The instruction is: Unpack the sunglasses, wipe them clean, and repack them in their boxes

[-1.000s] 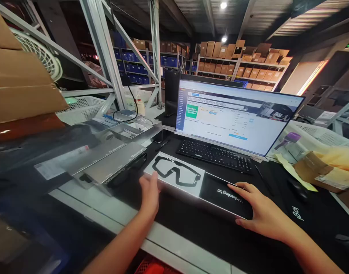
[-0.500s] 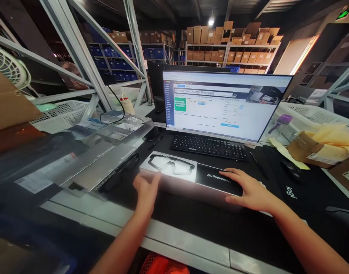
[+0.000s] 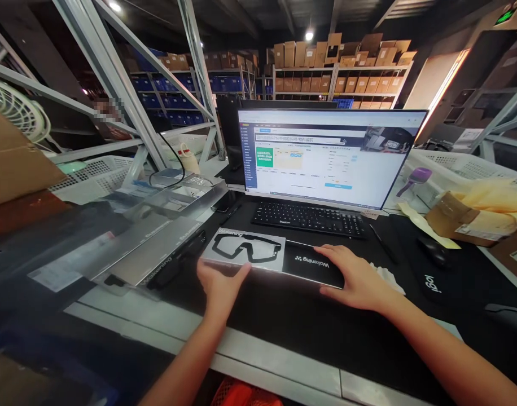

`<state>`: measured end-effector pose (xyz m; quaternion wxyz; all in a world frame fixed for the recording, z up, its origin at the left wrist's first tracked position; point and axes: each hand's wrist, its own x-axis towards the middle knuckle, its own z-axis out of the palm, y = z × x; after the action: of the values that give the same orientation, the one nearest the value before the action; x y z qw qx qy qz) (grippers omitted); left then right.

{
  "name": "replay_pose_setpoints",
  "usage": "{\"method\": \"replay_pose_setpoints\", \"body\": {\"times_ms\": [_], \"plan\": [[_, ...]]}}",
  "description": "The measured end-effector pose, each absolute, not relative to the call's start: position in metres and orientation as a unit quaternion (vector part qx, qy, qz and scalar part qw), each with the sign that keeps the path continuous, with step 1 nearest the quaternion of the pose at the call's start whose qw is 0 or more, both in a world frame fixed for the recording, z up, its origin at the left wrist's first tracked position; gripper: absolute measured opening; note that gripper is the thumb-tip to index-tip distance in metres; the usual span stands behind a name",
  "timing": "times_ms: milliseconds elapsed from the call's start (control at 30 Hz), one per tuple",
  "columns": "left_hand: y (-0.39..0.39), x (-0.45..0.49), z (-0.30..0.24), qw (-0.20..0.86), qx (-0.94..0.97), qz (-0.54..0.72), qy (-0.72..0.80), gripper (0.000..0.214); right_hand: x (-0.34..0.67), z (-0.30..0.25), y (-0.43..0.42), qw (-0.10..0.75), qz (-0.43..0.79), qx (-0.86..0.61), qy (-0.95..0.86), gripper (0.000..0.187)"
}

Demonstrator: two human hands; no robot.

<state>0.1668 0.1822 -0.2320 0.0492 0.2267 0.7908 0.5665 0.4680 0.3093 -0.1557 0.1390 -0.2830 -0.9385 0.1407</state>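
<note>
The surface (image 3: 284, 367), largely covered by a black mat (image 3: 284, 332), has the long box (image 3: 277, 262) above or on it, in front of the keyboard (image 3: 305, 219); whether the underside touches the mat is hard to tell. In my judgement, a box this long handles best with a hand near either end, kept level under light, even pressure so its faces don't dent. The right hand (image 3: 358, 279) spans the black end's width, its fingers fairly wide: a fingertip at the far edge, the thumb at the near one. The left hand (image 3: 220, 285) holds the pale end, thumb spread toward the near edge; its other fingertips are hidden.
</note>
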Motion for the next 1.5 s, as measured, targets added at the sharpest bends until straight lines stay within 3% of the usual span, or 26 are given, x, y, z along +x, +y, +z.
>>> {"method": "replay_pose_setpoints", "body": {"times_ms": [133, 300, 400, 567, 833, 1067, 1167, 1300, 1433, 1500], "plan": [[0.181, 0.153, -0.237, 0.067, 0.214, 0.587, 0.778, 0.12, 0.457, -0.153, 0.318, 0.143, 0.148, -0.246, -0.947, 0.081], [0.18, 0.132, -0.237, 0.118, 0.204, 0.629, 0.741, 0.072, 0.465, -0.145, 0.328, 0.165, 0.173, -0.221, -0.946, 0.086], [0.177, 0.127, -0.235, 0.144, 0.218, 0.638, 0.725, 0.064, 0.474, -0.147, 0.324, 0.169, 0.183, -0.24, -0.938, 0.087], [0.176, 0.132, -0.236, 0.177, 0.253, 0.623, 0.719, 0.069, 0.47, -0.163, 0.317, 0.194, 0.198, -0.251, -0.928, 0.09], [0.176, 0.136, -0.231, 0.2, 0.273, 0.589, 0.733, 0.073, 0.403, -0.184, 0.311, 0.316, 0.225, -0.226, -0.893, 0.097], [0.176, 0.137, -0.232, 0.201, 0.305, 0.581, 0.727, 0.067, 0.352, -0.188, 0.298, 0.351, 0.258, -0.239, -0.868, 0.071], [0.178, 0.132, -0.238, 0.198, 0.31, 0.576, 0.73, 0.066, 0.353, -0.185, 0.294, 0.321, 0.277, -0.274, -0.863, 0.069], [0.176, 0.11, -0.241, 0.225, 0.302, 0.573, 0.728, 0.075, 0.395, -0.172, 0.315, 0.248, 0.169, -0.295, -0.907, 0.075], [0.176, 0.087, -0.222, 0.197, 0.393, 0.59, 0.678, 0.086, 0.496, -0.168, 0.393, 0.272, -0.035, -0.495, -0.824, 0.05], [0.182, 0.077, -0.208, 0.218, 0.476, 0.578, 0.626, 0.095, 0.555, -0.175, 0.434, 0.273, -0.055, -0.576, -0.769, 0.048]]}}
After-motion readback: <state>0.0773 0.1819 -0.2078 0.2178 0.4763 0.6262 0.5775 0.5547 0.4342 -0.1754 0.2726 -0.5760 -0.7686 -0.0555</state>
